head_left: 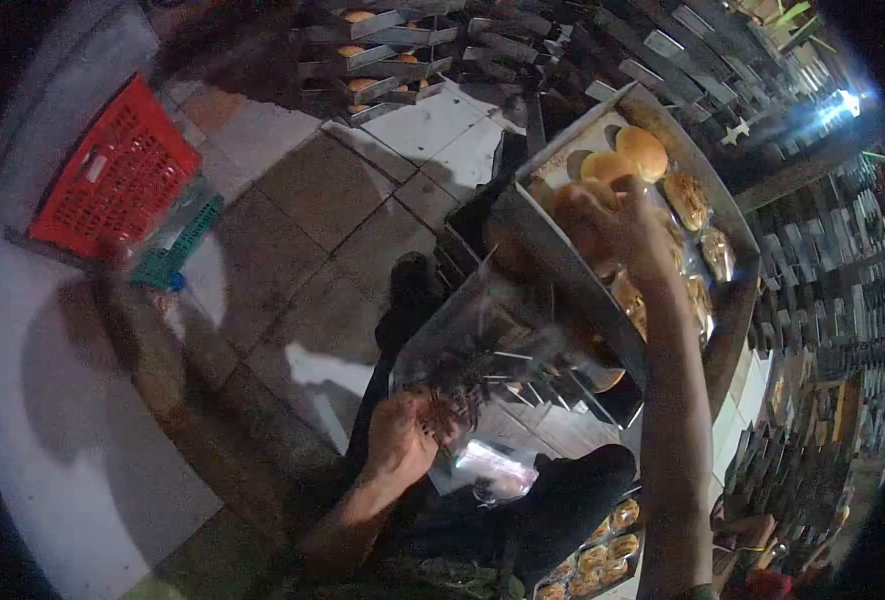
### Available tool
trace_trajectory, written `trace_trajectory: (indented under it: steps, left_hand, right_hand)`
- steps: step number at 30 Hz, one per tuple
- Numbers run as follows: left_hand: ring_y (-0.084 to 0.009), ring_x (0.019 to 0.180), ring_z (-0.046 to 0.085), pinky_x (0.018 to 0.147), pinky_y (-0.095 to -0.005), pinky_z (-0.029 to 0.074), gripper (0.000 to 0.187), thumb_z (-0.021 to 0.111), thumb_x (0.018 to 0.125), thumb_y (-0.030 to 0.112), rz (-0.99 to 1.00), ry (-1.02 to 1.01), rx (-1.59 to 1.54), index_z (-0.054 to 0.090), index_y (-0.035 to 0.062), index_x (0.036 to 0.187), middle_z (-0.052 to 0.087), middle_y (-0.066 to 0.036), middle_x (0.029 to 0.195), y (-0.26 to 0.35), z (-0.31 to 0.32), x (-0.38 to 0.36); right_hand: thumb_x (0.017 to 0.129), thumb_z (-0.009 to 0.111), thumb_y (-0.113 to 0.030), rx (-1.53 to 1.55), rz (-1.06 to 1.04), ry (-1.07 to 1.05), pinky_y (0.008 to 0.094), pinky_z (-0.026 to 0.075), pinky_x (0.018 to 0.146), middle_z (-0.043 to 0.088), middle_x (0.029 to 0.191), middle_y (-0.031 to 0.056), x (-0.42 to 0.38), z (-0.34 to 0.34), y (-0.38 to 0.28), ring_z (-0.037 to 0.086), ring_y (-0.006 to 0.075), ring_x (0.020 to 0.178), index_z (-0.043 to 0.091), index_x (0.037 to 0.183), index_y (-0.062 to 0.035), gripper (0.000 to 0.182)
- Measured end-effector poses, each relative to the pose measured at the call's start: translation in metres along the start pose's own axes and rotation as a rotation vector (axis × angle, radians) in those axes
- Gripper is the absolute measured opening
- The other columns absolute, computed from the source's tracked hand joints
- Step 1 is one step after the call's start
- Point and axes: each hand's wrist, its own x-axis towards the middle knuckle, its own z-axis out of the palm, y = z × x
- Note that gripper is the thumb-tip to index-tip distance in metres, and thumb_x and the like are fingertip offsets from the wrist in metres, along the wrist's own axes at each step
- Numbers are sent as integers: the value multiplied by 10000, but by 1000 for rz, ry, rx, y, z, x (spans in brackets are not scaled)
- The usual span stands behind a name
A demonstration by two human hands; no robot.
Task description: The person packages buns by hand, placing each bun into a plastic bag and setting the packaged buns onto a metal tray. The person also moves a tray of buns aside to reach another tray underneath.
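My left hand (403,435) is closed round the gathered edge of a clear plastic bag (453,335). The bag spreads up and to the right, toward a metal tray (578,258). Over that tray reaches my right hand (608,215), blurred, beside two shiny round buns (643,152). Its fingers are too dim and smeared to show whether they grip a bun. Topped breads in clear wrapping (718,253) lie along the tray's right side. Below my left hand, a shiny clear plastic packet (498,470) lies by my dark-clothed leg (583,485).
A red crate (118,170) and a green basket (181,238) stand on the tiled floor at the left. Racks of trays (383,60) line the back and right. Another tray of wrapped breads (593,560) sits low at the bottom. A co-worker's hand (748,535) shows at lower right.
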Motion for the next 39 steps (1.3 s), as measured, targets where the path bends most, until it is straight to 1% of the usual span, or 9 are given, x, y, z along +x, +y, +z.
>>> trace_trajectory:
  steps: [6, 13, 15, 21, 31, 33, 35, 37, 39]
  left_hand:
    - [-216, 767, 612, 709, -341, 508, 231, 621, 797, 184, 265, -35, 238, 607, -36, 868, 624, -134, 820, 13, 30, -16]
    - [-97, 716, 595, 633, -235, 477, 162, 652, 776, 148, 156, -233, 1141, 646, 0, 842, 646, -60, 775, 15, 67, -37]
    - [-94, 713, 596, 637, -228, 475, 165, 635, 794, 149, 61, -114, 1554, 641, -6, 847, 646, -51, 781, 17, 87, -47]
    - [-87, 694, 572, 636, -228, 455, 126, 600, 814, 115, 300, 130, 1462, 636, -4, 829, 626, -28, 741, 13, 94, -65]
    - [-93, 709, 558, 639, -250, 449, 113, 656, 763, 103, 255, -78, 1566, 631, 11, 824, 627, -39, 774, 54, 102, -66]
    - [-111, 775, 542, 706, -252, 431, 192, 644, 773, 97, 742, 92, 1340, 594, 29, 945, 608, -49, 896, 59, 105, -56]
    - [-143, 912, 511, 787, -275, 409, 383, 596, 817, 172, 985, 339, 1412, 464, 60, 1159, 527, -54, 1089, 54, 91, -66]
    - [-197, 1091, 421, 911, -342, 343, 501, 513, 858, 280, 452, 497, 560, 321, 74, 1273, 416, -77, 1221, 22, 82, -84]
    - [-215, 1265, 187, 1045, -388, 138, 686, 484, 825, 483, 269, 123, 442, 228, 99, 1332, 235, -87, 1350, -4, 81, -91]
  right_hand:
    - [844, 518, -302, 983, 155, -78, 366, 476, 817, 527, 1077, 165, -64, -58, -17, 563, 242, 943, 401, 1200, 12, 488]
    - [652, 760, -161, 416, 347, -256, 310, 445, 820, 493, 1051, 153, -246, -52, 0, 524, 204, 939, 267, 1259, -15, 795]
    - [658, 752, -162, 755, 457, -91, 313, 442, 830, 495, 1052, 139, -269, -40, 17, 522, 209, 954, 302, 1233, -11, 745]
    - [786, 578, -361, 1409, 583, 37, 390, 433, 870, 486, 1144, 154, -292, -12, 36, 509, 257, 1038, 366, 1225, 3, 608]
    - [660, 737, -138, 862, 386, -318, 295, 456, 806, 455, 1117, 110, -271, -22, 0, 496, 193, 1004, 317, 1200, -39, 691]
    - [644, 753, -135, 973, 559, -218, 305, 453, 812, 455, 1116, 118, -265, -15, 1, 514, 189, 961, 308, 1206, -38, 723]
    - [640, 756, -142, 991, 447, -18, 227, 488, 665, 537, 962, 97, -273, 0, 3, 559, 165, 868, 305, 1193, -38, 720]
    - [668, 719, -85, 627, 69, 265, 212, 482, 626, 496, 997, 126, -285, 17, 1, 554, 191, 880, 279, 1204, -30, 695]
    - [690, 696, -83, 222, -511, 25, 382, 466, 740, 456, 1087, 180, -286, 28, -12, 536, 277, 933, 311, 1145, -15, 599]
